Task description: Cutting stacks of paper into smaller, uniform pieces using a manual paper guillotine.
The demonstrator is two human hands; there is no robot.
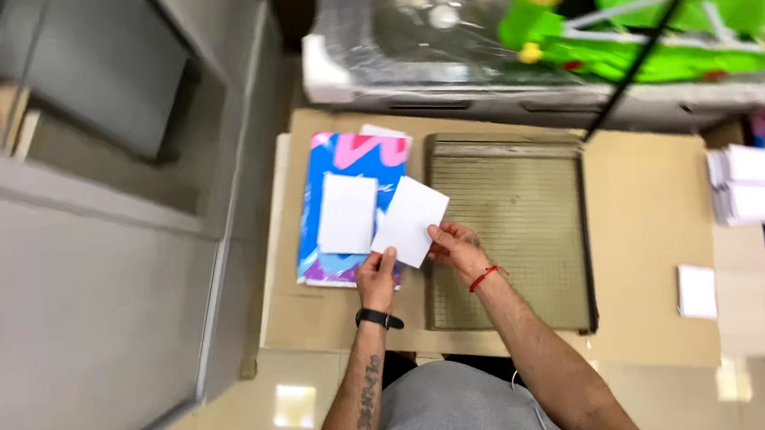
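Here, in the head view, a white card (410, 221) is held between both hands, tilted, just above the seam where a colourful sheet stack (351, 210) meets a paper trimmer (509, 233). The left hand (376, 279) is closed on the card's lower corner, pinched between thumb and fingers; the right hand (456, 247) is closed on its lower right edge in the same way. A second white card (347, 214) lies flat on the blue-and-pink stack, just beside the held one and perhaps slightly overlapped by it — that cannot be told for certain.

The step in hand is judged to be the handling of a single cut card. It would be done well if the card were kept by its edges only, so that it is not bent, and laid squarely against what is beneath it.

The trimmer's gridded bed is bare, its blade arm (648, 39) raised. All of it rests on a cardboard-covered counter (652, 223). No true container is seen — only loose piles: white card stacks (744, 185) at the far right and a smaller pile (697, 292) nearer.
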